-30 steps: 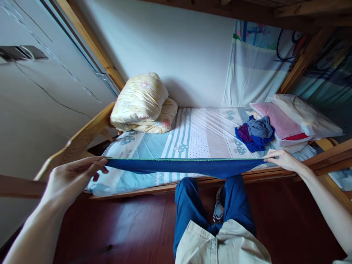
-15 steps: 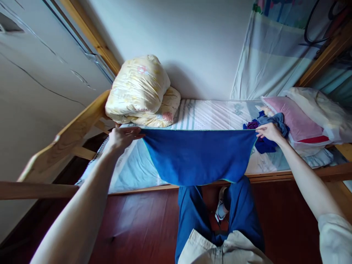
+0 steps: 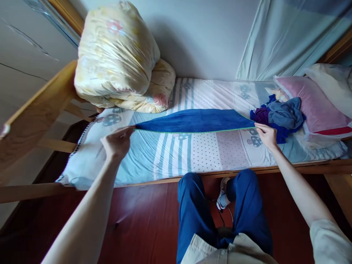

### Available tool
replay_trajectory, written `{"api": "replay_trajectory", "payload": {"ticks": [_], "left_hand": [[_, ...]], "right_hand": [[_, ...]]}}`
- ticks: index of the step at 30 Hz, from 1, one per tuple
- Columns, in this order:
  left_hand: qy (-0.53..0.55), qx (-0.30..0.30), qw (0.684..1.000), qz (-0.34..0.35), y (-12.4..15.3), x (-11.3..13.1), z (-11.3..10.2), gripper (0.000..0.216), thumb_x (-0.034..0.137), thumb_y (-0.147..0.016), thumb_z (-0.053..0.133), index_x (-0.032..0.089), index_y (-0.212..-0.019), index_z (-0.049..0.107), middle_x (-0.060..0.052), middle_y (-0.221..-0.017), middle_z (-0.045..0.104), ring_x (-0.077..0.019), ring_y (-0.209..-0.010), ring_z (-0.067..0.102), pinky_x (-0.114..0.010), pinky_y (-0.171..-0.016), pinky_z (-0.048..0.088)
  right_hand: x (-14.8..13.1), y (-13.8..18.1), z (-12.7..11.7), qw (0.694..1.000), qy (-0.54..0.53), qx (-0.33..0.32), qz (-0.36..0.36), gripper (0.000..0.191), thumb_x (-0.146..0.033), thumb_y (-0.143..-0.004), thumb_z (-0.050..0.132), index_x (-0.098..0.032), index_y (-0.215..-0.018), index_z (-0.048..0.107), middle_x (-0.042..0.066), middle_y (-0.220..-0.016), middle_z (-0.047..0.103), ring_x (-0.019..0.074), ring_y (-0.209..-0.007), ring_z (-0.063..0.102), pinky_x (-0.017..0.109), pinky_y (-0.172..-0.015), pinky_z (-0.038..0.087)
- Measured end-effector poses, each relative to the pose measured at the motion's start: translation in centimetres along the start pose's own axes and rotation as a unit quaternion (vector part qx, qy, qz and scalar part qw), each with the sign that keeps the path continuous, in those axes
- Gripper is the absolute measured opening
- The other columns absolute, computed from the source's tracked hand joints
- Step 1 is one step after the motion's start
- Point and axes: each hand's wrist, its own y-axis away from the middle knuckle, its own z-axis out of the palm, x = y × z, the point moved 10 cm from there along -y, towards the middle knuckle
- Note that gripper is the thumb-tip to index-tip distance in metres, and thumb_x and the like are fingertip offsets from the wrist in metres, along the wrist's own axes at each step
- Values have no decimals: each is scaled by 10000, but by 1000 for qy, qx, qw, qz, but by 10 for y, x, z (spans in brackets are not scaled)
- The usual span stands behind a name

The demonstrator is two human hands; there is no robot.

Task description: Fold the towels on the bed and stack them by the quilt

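Observation:
A blue cloth (image 3: 195, 120) with a thin green edge is stretched taut between my hands above the bed. My left hand (image 3: 118, 141) pinches its left corner, and my right hand (image 3: 265, 134) pinches the right corner. The near edge runs almost straight from hand to hand, while the rest of the cloth spreads away from me toward the wall. Just beyond my right hand lies a heap of crumpled cloths (image 3: 286, 113) in blue, grey-blue and purple.
The bed has a patterned sheet (image 3: 176, 154). A bundled yellow quilt (image 3: 115, 55) sits at the back left, near the wooden bed rail (image 3: 41, 95). At the right lies a pink pillow (image 3: 324, 104). A pale curtain (image 3: 277, 44) hangs behind.
The blue cloth hung down toward my knees; now it has swung out away from me over the bed. Both hands keep hold of its corners. The view has tilted downward and come closer.

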Motion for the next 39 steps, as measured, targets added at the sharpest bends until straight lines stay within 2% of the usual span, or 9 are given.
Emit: {"api": "replay_trajectory", "payload": {"ticks": [3, 8, 13, 17, 26, 31, 33, 37, 39], "left_hand": [[-61, -48, 997, -4, 29, -47, 38, 161, 305, -841, 676, 174, -876, 763, 15, -984, 801, -207, -1002, 724, -325, -931, 570], [-172, -136, 976, 17, 75, -121, 106, 207, 271, -866, 570, 192, -835, 758, -78, -957, 803, -261, -991, 745, -360, -874, 589], [-270, -286, 908, 146, 122, -152, 157, 287, 122, -848, 477, 192, -878, 754, -155, -1071, 759, -324, -1148, 663, -451, -932, 571], [-322, -316, 873, 183, 136, -161, 160, 381, 41, -813, 429, 162, -982, 748, -189, -1085, 718, -331, -1077, 642, -459, -898, 555], [-327, -326, 869, 180, 167, -164, 137, 372, 28, -748, 443, 196, -907, 735, -140, -909, 710, -289, -932, 652, -396, -811, 556], [-319, -291, 891, 137, 154, -147, 150, 303, 170, -812, 496, 206, -935, 770, -160, -1014, 751, -350, -1039, 655, -514, -910, 555], [-269, -246, 921, 139, 140, -122, 168, 386, 251, -898, 465, 198, -1152, 752, -160, -1225, 724, -356, -1190, 617, -557, -1048, 499], [-175, -188, 957, 138, 135, -84, 228, 553, 351, -999, 392, 153, -1496, 532, -162, -1597, 472, -331, -1518, 367, -571, -1247, 300], [-156, -188, 962, 123, 146, -82, 258, 575, 352, -1015, 362, 132, -1533, 484, -172, -1645, 401, -320, -1565, 297, -573, -1270, 252]], "right_hand": [[36, 36, 43, 998, 21, -53, 20, 278, -233, -908, 586, -180, -1023, 833, 108, -1155, 796, 252, -1079, 760, 405, -1027, 592], [89, 99, 115, 979, 78, -183, 39, 311, -162, -879, 553, -188, -1006, 836, 104, -1083, 807, 256, -1045, 745, 432, -991, 601], [103, 141, 157, 922, 226, -315, 2, 348, -89, -912, 509, -191, -988, 832, 134, -1100, 770, 284, -1119, 662, 412, -982, 545], [102, 154, 163, 883, 289, -370, -12, 379, -66, -948, 471, -192, -1046, 815, 138, -1085, 741, 265, -1076, 639, 363, -963, 507], [91, 172, 147, 822, 330, -458, 81, 382, -70, -981, 446, -187, -1058, 801, 132, -1127, 748, 236, -1085, 674, 302, -924, 508], [75, 165, 156, 757, 389, -503, 149, 391, 31, -926, 455, -100, -1107, 777, 231, -1102, 748, 293, -1106, 705, 353, -904, 519], [51, 147, 179, 793, 353, -475, 144, 370, 6, -931, 478, -93, -1133, 771, 249, -1146, 738, 315, -1154, 692, 390, -947, 531], [-35, 106, 257, 947, 119, -288, 82, 461, -217, -1038, 465, -143, -1481, 569, 169, -1552, 532, 280, -1421, 526, 412, -1196, 434], [-71, 110, 311, 965, -14, -253, 63, 546, -316, -1064, 432, -156, -1586, 430, 129, -1630, 446, 245, -1516, 418, 404, -1270, 358]]}}
